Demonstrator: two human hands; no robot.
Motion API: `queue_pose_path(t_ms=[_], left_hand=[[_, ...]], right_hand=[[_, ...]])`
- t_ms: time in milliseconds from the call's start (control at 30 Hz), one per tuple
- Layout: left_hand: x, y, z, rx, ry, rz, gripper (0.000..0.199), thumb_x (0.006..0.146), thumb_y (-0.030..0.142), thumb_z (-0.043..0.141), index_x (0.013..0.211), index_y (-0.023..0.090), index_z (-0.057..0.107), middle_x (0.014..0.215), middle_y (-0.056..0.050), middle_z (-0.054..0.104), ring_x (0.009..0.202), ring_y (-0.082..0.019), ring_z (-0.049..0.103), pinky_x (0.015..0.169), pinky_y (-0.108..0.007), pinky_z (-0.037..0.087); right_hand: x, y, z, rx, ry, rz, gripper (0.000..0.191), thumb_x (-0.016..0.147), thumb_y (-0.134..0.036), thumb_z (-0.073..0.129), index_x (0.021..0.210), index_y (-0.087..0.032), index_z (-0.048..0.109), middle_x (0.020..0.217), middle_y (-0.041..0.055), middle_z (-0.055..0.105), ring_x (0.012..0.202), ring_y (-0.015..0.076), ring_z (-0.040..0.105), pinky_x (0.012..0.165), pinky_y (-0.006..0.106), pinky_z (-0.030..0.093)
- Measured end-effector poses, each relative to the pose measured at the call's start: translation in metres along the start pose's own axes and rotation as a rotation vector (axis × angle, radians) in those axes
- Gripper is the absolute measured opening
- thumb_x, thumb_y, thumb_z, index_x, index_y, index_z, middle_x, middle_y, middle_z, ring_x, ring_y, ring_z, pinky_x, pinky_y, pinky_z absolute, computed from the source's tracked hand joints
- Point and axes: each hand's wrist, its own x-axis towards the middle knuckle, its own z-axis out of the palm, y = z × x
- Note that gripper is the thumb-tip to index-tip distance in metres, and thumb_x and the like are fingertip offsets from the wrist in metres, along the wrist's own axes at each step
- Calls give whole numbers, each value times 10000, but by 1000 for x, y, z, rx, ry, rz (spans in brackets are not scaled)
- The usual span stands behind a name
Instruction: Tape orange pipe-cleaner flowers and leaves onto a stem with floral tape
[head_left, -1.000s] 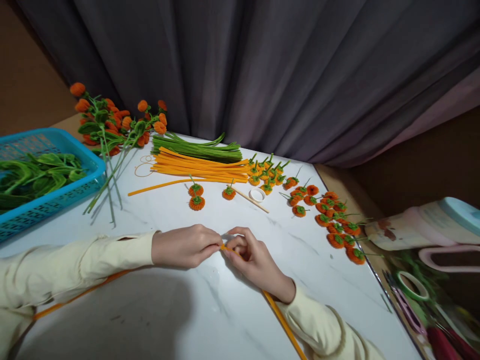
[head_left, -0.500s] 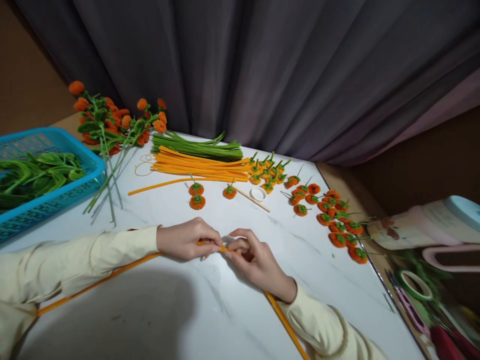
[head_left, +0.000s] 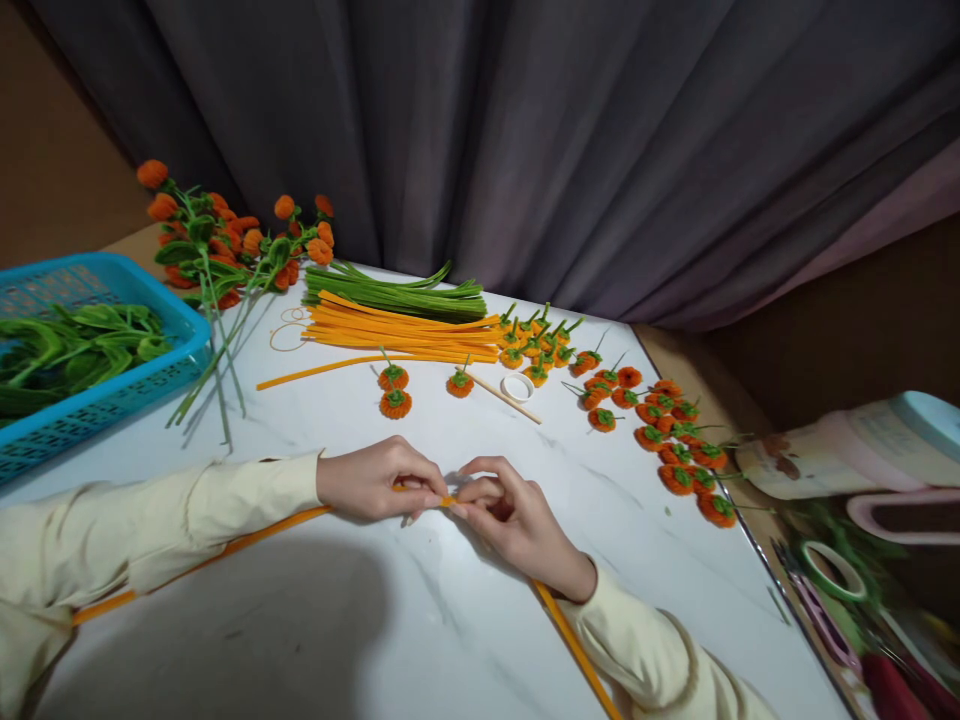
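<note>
Over the middle of the white table, my left hand (head_left: pixel 382 478) and my right hand (head_left: pixel 521 515) meet, fingertips almost touching. Each pinches orange pipe cleaners (head_left: pixel 570 640); a short bit shows between the fingertips. One length runs back under my left sleeve, another runs under my right wrist toward the near edge. How they join between the fingers is too small to make out. Just beyond my hands lie three orange pipe-cleaner pumpkins (head_left: pixel 395 404) with green tops. Farther back are a bundle of orange pipe cleaners (head_left: pixel 397 328) and a bundle of green ones (head_left: pixel 390 293).
A blue basket (head_left: pixel 196 335) with green leaves stands left, beside orange flowers on stems (head_left: pixel 319 250). A wooden stick (head_left: pixel 499 394), a white ring (head_left: pixel 517 386) and several finished pumpkins (head_left: pixel 676 480) lie right. Past the right edge are a tumbler (head_left: pixel 832 450), tape (head_left: pixel 834 570) and scissors (head_left: pixel 821 620).
Almost nothing differs. Both hands have shifted very slightly to the right, still pinching the orange pipe cleaners at the same spot.
</note>
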Motion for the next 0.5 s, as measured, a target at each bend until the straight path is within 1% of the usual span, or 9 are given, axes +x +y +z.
queue_pose_path(t_ms=[133,333,400,500], left_hand=[[0,0,1,4,0,21,210,847,190,479,879,70,649,557,-53,643,456,-66,463,475,-147,364],[0,1,1,19,-12,29,221,852,199,463,871,73,645,563,-50,636,462,-70,464,476,-153,363],[0,2,1,55,-2,36,222,848,190,453,857,74,642,571,-46,625,476,-72,468,489,-159,369],[0,4,4,154,65,53,190,820,200,482,852,93,636,604,-32,608,487,-72,460,496,-166,365]], right_hand=[[0,0,0,31,-9,18,233,841,-306,570,1004,-189,451,753,24,654,479,72,432,465,187,364],[0,1,0,44,-10,42,255,831,-322,581,1002,-188,448,728,19,645,462,69,420,447,184,357],[0,2,0,37,3,31,251,830,-314,582,999,-190,445,722,18,647,474,75,438,458,189,369],[0,3,1,10,53,5,248,829,-300,586,1003,-198,441,715,15,648,527,97,506,498,202,401]])
